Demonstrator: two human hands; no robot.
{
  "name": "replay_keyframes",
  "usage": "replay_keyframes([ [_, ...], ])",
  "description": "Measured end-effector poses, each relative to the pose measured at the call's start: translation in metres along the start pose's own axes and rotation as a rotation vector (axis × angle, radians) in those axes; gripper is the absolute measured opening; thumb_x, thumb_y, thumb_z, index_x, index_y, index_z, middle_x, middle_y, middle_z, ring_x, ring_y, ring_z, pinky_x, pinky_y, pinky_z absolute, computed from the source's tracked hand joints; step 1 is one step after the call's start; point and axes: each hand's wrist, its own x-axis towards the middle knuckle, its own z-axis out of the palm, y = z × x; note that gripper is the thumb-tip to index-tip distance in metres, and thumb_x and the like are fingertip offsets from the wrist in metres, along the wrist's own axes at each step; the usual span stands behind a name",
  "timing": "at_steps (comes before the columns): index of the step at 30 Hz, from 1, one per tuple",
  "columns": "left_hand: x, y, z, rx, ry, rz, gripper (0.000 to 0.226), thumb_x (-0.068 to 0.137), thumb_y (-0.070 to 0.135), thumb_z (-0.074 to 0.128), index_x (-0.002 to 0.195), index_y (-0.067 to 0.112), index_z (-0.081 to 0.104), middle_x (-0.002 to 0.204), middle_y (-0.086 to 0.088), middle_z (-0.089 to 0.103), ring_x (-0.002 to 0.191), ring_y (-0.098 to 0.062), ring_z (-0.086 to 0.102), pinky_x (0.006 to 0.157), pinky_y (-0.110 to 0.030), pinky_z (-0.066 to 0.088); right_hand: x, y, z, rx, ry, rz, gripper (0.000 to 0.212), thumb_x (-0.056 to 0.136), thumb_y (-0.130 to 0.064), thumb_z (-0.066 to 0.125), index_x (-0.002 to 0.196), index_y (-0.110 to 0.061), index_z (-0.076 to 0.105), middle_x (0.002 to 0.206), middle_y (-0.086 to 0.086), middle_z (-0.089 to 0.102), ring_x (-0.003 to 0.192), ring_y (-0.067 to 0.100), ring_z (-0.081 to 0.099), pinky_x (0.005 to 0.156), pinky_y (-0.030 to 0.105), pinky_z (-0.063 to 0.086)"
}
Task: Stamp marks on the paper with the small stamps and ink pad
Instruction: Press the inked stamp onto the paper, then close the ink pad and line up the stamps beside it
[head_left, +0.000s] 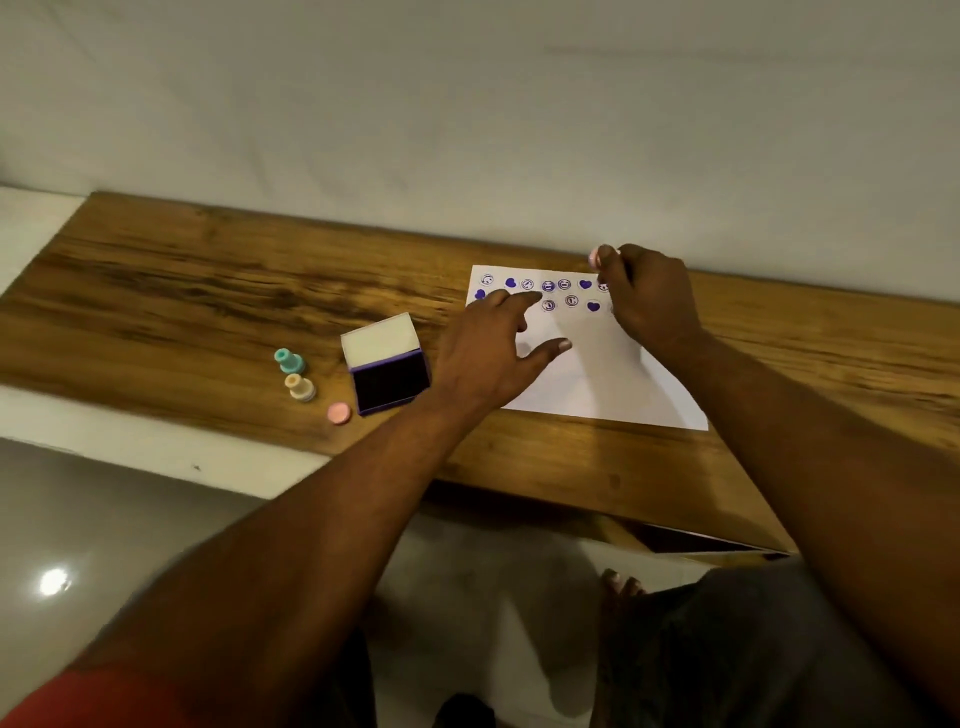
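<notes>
Counter (182, 291), near to far: one loose pink cap (338, 413); one open ink pad (389, 382); two upright stamps, cream stamp (300, 387) and teal stamp (288, 360). Left hand (488, 343): fingers spread wide over the one paper (597, 374). Right hand (649, 301): pinches one pink stamp (597, 255) at the paper's far edge.

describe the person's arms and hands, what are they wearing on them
The left hand and right hand are bare: no gloves, rings or watch show. The left forearm and right forearm are uncovered as far as they show. A red sleeve appears high on the left arm, at the lower left corner; any sleeve on the right arm is out of view.
</notes>
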Motion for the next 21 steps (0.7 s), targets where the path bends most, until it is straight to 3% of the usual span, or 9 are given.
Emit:
replay_keyframes([
  [3, -0.012, -0.025, -0.027, 0.023, 0.011, 0.009, 0.072, 0.087, 0.078, 0.058, 0.144, 0.034, 0.058, 0.110, 0.014, 0.066, 0.101, -0.008, 0.062, 0.071, -0.028, 0.047, -0.001, -0.024, 0.009, 0.023, -0.064, -0.140, 0.053, 0.107, -0.050, 0.041, 0.099, -0.012, 0.076, 0.086, 0.007, 0.073, 0.080, 0.023, 0.063, 0.068, 0.032, 0.041],
  [7, -0.033, -0.062, -0.073, 0.081, 0.047, -0.029, 0.072, 0.085, 0.080, 0.055, 0.142, 0.036, 0.060, 0.109, 0.015, 0.064, 0.096, -0.005, 0.059, 0.067, -0.026, 0.048, -0.003, -0.071, 0.031, 0.011, -0.197, -0.301, 0.036, 0.105, -0.041, 0.051, 0.122, -0.017, 0.073, 0.097, 0.006, 0.068, 0.084, 0.014, 0.054, 0.074, 0.027, 0.035],
  [10, -0.058, -0.090, -0.100, 0.046, 0.090, -0.063, 0.062, 0.087, 0.075, 0.057, 0.129, 0.031, 0.069, 0.100, 0.014, 0.062, 0.095, -0.009, 0.061, 0.070, -0.029, 0.049, -0.014, -0.108, 0.051, 0.027, -0.332, -0.413, 0.037, 0.102, -0.033, 0.059, 0.133, -0.016, 0.069, 0.114, 0.007, 0.072, 0.090, 0.015, 0.061, 0.080, 0.028, 0.046],
  [15, -0.122, -0.134, -0.116, 0.117, 0.101, -0.194, 0.038, 0.086, 0.066, 0.065, 0.101, 0.032, 0.071, 0.087, 0.017, 0.064, 0.078, -0.005, 0.060, 0.057, -0.021, 0.039, -0.038, -0.170, 0.080, 0.059, -0.535, -0.547, 0.030, 0.093, -0.041, 0.071, 0.118, -0.024, 0.070, 0.098, -0.007, 0.073, 0.085, 0.011, 0.067, 0.070, 0.027, 0.053],
  [18, -0.147, -0.148, -0.112, 0.139, 0.091, -0.286, 0.036, 0.084, 0.067, 0.069, 0.100, 0.035, 0.074, 0.080, 0.022, 0.062, 0.073, 0.001, 0.057, 0.056, -0.015, 0.034, -0.048, -0.193, 0.096, 0.010, -0.579, -0.602, 0.026, 0.090, -0.044, 0.073, 0.110, -0.028, 0.071, 0.089, -0.015, 0.068, 0.082, 0.007, 0.065, 0.066, 0.021, 0.047],
  [21, -0.153, -0.155, -0.106, 0.123, 0.074, -0.365, 0.047, 0.083, 0.072, 0.066, 0.111, 0.035, 0.072, 0.082, 0.021, 0.071, 0.073, 0.002, 0.059, 0.054, -0.016, 0.031, -0.055, -0.210, 0.110, 0.010, -0.607, -0.647, 0.028, 0.089, -0.047, 0.072, 0.110, -0.028, 0.073, 0.094, -0.012, 0.073, 0.079, 0.004, 0.064, 0.066, 0.018, 0.048],
])
